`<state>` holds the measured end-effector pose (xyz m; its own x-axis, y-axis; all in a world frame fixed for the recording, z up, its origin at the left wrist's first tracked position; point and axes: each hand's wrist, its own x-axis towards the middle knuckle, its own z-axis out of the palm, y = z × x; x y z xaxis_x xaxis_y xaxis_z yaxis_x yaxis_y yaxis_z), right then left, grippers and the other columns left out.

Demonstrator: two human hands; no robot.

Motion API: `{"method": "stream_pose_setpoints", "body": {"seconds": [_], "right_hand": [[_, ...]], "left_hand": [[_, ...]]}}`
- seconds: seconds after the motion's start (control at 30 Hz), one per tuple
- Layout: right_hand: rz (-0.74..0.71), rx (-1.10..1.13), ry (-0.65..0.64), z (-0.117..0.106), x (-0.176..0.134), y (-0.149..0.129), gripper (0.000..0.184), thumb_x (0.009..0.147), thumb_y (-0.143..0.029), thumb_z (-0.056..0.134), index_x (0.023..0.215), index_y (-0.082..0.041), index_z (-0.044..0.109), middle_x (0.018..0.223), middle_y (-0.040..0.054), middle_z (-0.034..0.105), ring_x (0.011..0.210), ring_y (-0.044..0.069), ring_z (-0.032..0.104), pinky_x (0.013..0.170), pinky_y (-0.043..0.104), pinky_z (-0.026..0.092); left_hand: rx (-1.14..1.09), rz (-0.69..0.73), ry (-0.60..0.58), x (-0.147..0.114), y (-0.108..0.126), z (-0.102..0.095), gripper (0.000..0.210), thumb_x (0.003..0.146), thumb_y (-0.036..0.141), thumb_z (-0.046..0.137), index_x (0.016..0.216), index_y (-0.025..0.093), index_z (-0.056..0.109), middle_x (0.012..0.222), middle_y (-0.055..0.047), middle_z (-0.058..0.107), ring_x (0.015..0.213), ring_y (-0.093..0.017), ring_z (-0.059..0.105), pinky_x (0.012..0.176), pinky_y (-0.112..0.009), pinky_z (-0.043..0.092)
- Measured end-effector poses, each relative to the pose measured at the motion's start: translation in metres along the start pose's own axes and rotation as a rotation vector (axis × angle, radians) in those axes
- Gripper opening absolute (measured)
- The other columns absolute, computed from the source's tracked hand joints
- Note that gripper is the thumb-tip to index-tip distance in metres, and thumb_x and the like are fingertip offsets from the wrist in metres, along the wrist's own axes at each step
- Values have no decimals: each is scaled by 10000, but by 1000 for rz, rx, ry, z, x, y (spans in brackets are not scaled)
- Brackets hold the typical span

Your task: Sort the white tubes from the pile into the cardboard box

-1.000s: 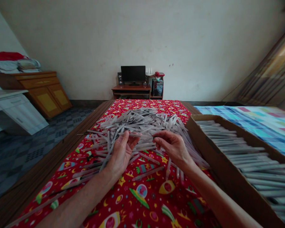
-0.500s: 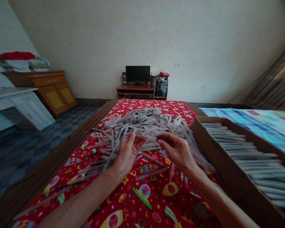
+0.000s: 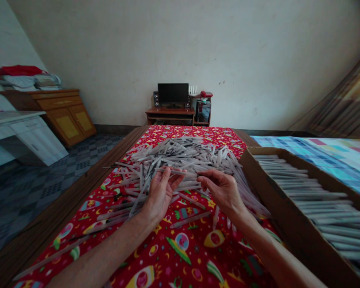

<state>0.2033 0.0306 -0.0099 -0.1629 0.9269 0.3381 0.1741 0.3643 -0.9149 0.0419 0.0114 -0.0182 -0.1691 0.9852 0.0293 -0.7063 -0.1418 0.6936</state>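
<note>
My left hand (image 3: 161, 193) is closed around a slim, translucent white pen-like tube (image 3: 177, 172), pinched between thumb and fingers and lying roughly level. Just to its right, my right hand (image 3: 223, 189) pinches a small dark piece (image 3: 199, 175) close to the tube's right end. Whether that piece touches the tube I cannot tell. Behind and below both hands spreads a large heap of similar translucent tubes (image 3: 183, 150), some with dark parts. Several loose ones lie nearer me on the red patterned cloth (image 3: 150, 250).
A long cardboard box (image 3: 276, 208) filled with rows of pale tubes stands at the right, beside a checked blue cloth (image 3: 309, 160). Further off are a desk (image 3: 169, 112) with a monitor (image 3: 173, 94), a wooden cabinet (image 3: 66, 116) and a white desk (image 3: 39, 140).
Both hands keep nearly the same pose. The whole view has shifted slightly, with things a little further left in the picture.
</note>
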Motion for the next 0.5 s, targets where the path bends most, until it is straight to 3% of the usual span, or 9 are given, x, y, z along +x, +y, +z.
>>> {"method": "stream_pose_setpoints", "body": {"seconds": [0.3,0.5], "right_hand": [[-9,95,-24,2,0,4,252,732,-302,631,926,-140,644,673,22,643,566,116,580,543,217,476],[-111,-88,-37,-4,-1,-1,144,762,-279,607,773,-137,631,564,-4,582,503,89,517,500,185,412]], "left_hand": [[-9,18,-26,1,-1,-1,163,737,249,668,799,143,561,791,-33,702,852,-191,671,811,-299,521],[11,14,-42,1,1,-1,171,731,246,673,795,142,554,771,-32,700,845,-186,672,788,-277,525]]}}
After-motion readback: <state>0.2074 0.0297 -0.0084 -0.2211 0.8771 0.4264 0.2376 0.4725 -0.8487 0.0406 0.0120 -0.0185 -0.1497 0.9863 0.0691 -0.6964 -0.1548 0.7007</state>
